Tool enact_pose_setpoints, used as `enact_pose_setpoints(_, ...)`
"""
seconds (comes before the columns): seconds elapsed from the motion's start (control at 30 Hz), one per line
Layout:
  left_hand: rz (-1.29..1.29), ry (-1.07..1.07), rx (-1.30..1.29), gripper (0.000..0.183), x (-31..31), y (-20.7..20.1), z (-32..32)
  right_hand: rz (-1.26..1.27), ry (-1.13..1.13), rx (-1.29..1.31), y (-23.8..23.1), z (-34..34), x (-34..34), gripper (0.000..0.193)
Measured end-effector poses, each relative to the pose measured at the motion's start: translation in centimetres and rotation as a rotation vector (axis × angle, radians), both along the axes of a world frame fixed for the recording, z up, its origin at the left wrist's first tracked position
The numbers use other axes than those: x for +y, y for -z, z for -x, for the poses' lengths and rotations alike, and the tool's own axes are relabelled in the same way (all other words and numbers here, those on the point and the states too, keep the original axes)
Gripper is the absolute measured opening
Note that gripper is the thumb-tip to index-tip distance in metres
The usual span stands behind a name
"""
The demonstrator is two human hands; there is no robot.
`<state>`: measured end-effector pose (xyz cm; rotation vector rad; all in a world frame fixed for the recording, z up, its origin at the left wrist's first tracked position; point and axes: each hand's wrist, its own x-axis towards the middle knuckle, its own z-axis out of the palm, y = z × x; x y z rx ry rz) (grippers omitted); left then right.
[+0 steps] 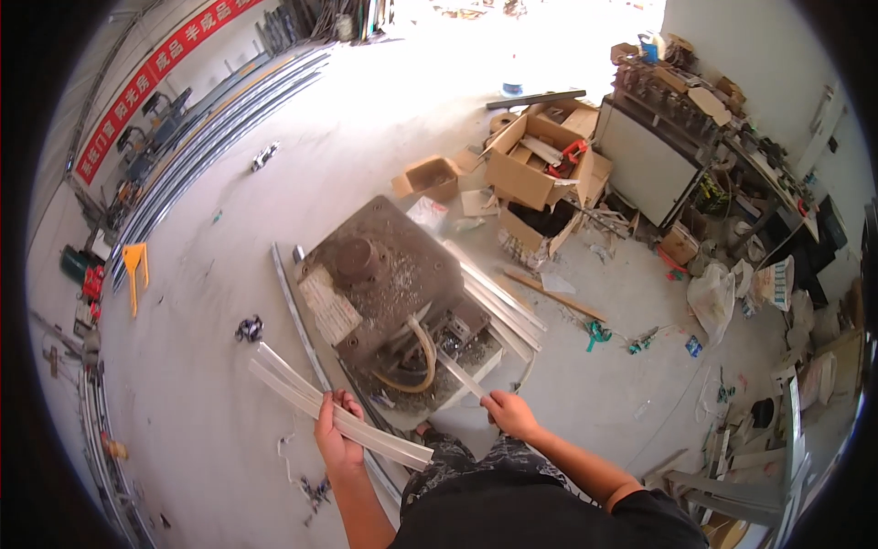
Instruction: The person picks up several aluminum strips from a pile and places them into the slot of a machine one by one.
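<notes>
My left hand [338, 430] is closed round a small bundle of pale metal strips [389, 443], which slant from upper left to lower right beside the machine. In my right hand [508, 414] is the near end of a single pale strip [462, 376]. Its far end reaches into the working opening [455, 331] of a brown, dusty machine [393, 242] in front of me. A curved tan hose [427, 352] arches next to that opening. Metal chips lie scattered over the machine's top. What the strip's tip touches inside cannot be made out.
More pale strips [503, 306] lie along the machine's right side. A long metal bar [297, 311] runs along its left. Beyond stand open cardboard boxes [526, 169] and a cluttered workbench [672, 137]. A yellow stand-like object [135, 265] and long profiles [219, 119] are at the left.
</notes>
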<state>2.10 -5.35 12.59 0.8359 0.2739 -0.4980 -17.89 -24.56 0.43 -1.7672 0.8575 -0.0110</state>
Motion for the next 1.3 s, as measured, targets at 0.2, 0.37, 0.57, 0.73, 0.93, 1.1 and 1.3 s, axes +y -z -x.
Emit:
enact_pose_setpoints(0.2,-0.086,-0.029,0.016,0.012,1.1,0.3,4.7,-0.415,0.000,-0.092,0.3,-1.6,-1.9,0.022)
enact_pose_setpoints(0.37,-0.130,-0.053,0.083,0.012,2.0,-0.5,5.7,-0.510,0.061,-0.144,1.0,-3.2,-1.8,0.024)
enact_pose_setpoints(0.57,-0.137,-0.043,0.077,0.012,2.2,0.0,5.7,-0.547,0.049,-0.150,1.3,-3.2,-1.9,0.025)
enact_pose_setpoints(0.73,-0.111,0.056,0.078,0.012,2.3,0.5,4.7,-0.517,0.041,-0.005,-0.1,-0.8,-2.2,0.029)
enact_pose_setpoints(0.93,-0.095,0.035,0.085,0.011,2.6,0.9,3.5,-0.019,0.182,-0.481,-9.8,7.4,-2.1,0.013)
enact_pose_setpoints(1.1,-0.058,0.105,0.065,0.010,2.2,0.9,3.0,0.333,0.216,-0.441,-16.5,7.0,-1.6,0.019)
enact_pose_setpoints(1.3,-0.089,0.101,0.033,0.011,1.1,-0.4,3.1,-0.439,-0.039,-0.608,-10.4,4.0,-1.3,0.031)
